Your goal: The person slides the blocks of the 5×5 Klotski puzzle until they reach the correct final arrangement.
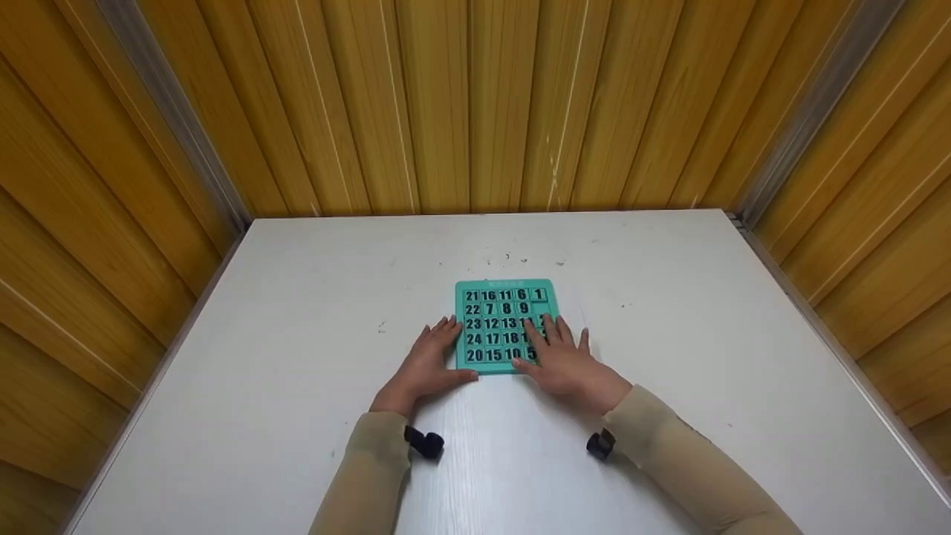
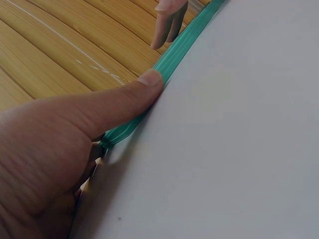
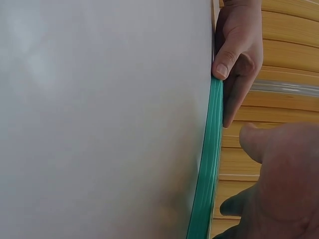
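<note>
A green number slide puzzle [image 1: 505, 284] lies flat on the white table, its tiles bearing black numbers. Beneath the tile marked 1 [image 1: 539, 295], at the top right, there is a gap. My left hand [image 1: 429, 364] holds the puzzle's near left corner, fingers along the left side. Its thumb [image 2: 134, 94] presses on the near edge in the left wrist view. Over the lower right tiles hovers or rests my right hand [image 1: 568, 368], fingers spread and index near the tiles; contact cannot be told. This hand covers some right-hand tiles.
The white table [image 1: 297, 297] extends around the puzzle on every side. Wood-patterned panels [image 1: 475, 104] rise behind it and at both sides. Small dark marks dot the tabletop beyond the puzzle. Each wrist carries a black camera mount [image 1: 427, 444].
</note>
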`<action>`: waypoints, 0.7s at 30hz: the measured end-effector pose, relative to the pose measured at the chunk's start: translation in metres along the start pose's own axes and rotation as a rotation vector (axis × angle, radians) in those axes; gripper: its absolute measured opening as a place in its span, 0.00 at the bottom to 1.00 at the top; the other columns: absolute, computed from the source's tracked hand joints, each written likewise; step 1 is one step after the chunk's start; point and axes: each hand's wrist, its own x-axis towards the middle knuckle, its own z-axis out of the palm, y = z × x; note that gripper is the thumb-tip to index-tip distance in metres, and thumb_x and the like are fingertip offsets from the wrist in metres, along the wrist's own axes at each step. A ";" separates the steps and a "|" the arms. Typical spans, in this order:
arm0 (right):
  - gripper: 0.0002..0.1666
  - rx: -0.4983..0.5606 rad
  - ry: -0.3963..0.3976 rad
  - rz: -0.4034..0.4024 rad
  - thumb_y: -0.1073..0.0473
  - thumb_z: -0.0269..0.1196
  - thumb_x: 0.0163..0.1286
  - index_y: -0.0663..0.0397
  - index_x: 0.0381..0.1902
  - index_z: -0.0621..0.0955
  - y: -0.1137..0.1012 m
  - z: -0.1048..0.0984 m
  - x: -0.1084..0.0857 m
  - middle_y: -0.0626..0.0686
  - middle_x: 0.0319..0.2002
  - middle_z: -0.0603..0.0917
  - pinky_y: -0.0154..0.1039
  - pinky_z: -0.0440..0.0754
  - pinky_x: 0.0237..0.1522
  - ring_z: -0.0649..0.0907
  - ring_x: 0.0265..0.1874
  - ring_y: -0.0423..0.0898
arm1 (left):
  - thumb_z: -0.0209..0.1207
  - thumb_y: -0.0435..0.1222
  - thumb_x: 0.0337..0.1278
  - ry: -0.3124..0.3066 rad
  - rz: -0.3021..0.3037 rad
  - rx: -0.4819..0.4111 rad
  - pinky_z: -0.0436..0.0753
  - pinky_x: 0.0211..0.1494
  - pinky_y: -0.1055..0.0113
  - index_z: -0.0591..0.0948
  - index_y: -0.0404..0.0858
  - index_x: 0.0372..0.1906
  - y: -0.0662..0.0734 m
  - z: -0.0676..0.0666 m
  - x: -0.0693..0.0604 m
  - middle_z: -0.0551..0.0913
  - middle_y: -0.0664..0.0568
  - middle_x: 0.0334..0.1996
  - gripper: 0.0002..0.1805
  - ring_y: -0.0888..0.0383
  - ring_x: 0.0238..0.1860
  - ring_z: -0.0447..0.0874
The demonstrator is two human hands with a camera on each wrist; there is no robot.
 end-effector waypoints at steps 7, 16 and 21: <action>0.51 -0.004 -0.005 -0.007 0.29 0.46 0.78 0.49 0.85 0.47 0.002 -0.005 0.010 0.64 0.84 0.39 0.79 0.32 0.76 0.37 0.83 0.66 | 0.75 0.52 0.51 -0.010 -0.043 -0.010 0.43 0.89 0.50 0.62 0.40 0.80 0.001 0.001 0.000 0.57 0.47 0.82 0.54 0.48 0.85 0.47; 0.52 0.008 0.007 -0.010 0.29 0.48 0.78 0.49 0.85 0.46 0.003 -0.009 0.020 0.65 0.84 0.38 0.79 0.31 0.76 0.38 0.83 0.68 | 0.75 0.52 0.51 -0.011 -0.050 -0.021 0.43 0.89 0.49 0.62 0.41 0.80 0.000 0.000 -0.001 0.57 0.48 0.83 0.54 0.48 0.85 0.46; 0.51 0.015 0.004 -0.009 0.30 0.48 0.78 0.50 0.85 0.46 0.003 -0.010 0.024 0.65 0.84 0.38 0.79 0.30 0.76 0.37 0.83 0.68 | 0.75 0.52 0.51 -0.011 -0.029 -0.014 0.44 0.89 0.49 0.63 0.39 0.80 -0.001 -0.001 -0.001 0.58 0.46 0.82 0.54 0.47 0.85 0.48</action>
